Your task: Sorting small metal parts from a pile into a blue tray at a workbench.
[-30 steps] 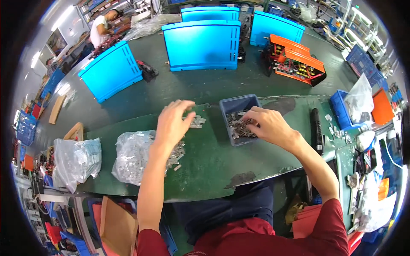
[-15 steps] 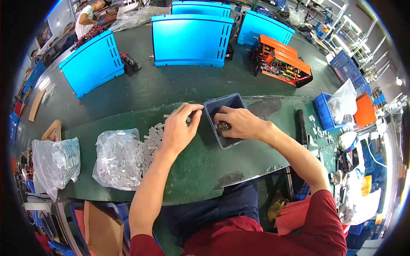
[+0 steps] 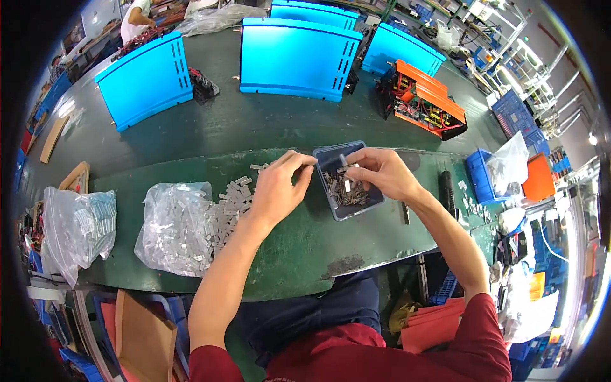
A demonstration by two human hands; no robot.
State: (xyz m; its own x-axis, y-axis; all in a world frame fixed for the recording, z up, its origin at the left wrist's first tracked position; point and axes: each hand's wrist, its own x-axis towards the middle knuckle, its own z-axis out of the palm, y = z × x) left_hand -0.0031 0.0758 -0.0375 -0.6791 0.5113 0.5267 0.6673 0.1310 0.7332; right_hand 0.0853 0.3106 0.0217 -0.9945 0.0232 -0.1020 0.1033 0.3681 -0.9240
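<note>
A small grey-blue bin [image 3: 372,202] stands on the green tabletop in front of me, with many small dark metal pieces [image 3: 347,193] and a few paler ones inside. My right hand [image 3: 388,177] is over its right side, thumb and fingertips pinched on a small pale grey piece [image 3: 344,159]. At the bin's left rim is my left hand [image 3: 278,191], index fingertip at the rim and thumb apart from it; nothing shows between them. Beside my left wrist, small light-grey rectangular pieces [image 3: 233,198] spill from a clear plastic bag [image 3: 172,223].
Another clear bag [image 3: 79,229] of pieces lies at far left. Blue panelled units [image 3: 296,58] and an orange-cased unit [image 3: 426,99] with exposed wiring stand at the back. To the right are a black-handled tool [image 3: 447,191] and a blue crate [image 3: 480,175]. Another person [image 3: 135,20] is at far left.
My right hand has risen from deep in the bin to its upper right with a pale piece in its fingertips. The bin's contents now show. My left hand stays by the rim.
</note>
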